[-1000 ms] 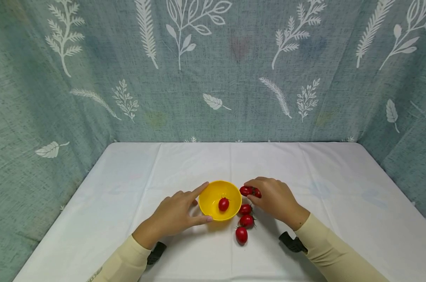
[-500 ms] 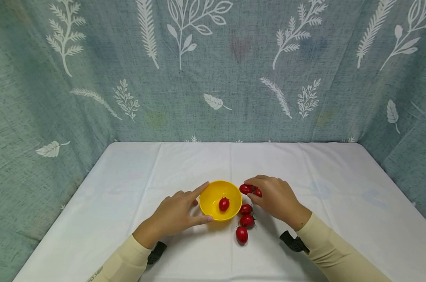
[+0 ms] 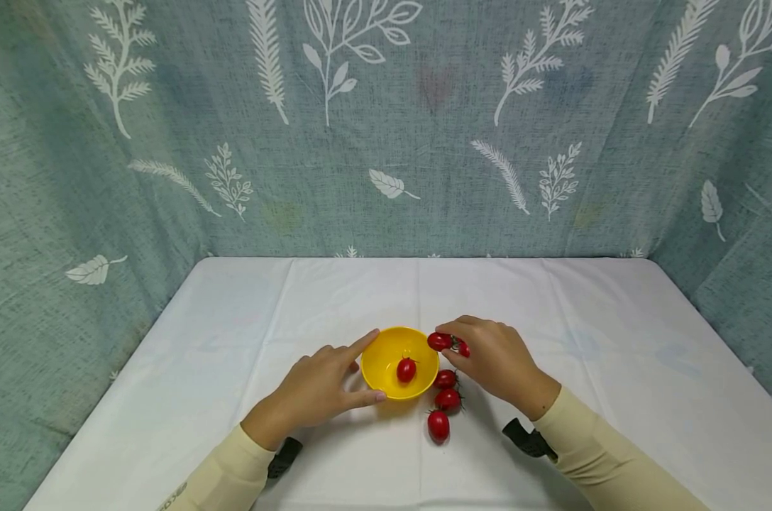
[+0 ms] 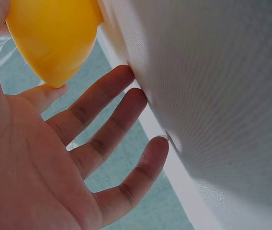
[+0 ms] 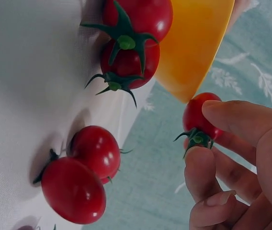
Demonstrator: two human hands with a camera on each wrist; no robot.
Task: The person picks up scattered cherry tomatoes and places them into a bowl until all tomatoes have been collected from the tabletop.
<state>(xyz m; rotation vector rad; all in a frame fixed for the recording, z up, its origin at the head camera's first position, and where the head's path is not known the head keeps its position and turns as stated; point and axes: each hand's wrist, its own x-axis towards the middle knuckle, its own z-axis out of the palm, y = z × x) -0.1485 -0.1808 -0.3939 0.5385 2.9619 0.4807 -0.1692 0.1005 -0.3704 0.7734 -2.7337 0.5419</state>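
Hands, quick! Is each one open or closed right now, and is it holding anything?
Left hand: open, touching the yellow bowl.
Right hand: closed, holding a red tomato.

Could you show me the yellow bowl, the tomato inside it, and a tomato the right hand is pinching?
Yellow bowl (image 3: 383,353): head view, on its bare inner wall.
Tomato in the bowl (image 3: 406,370): head view, middle of its red skin.
Pinched tomato (image 5: 196,114): right wrist view, red skin above its green leafy end.
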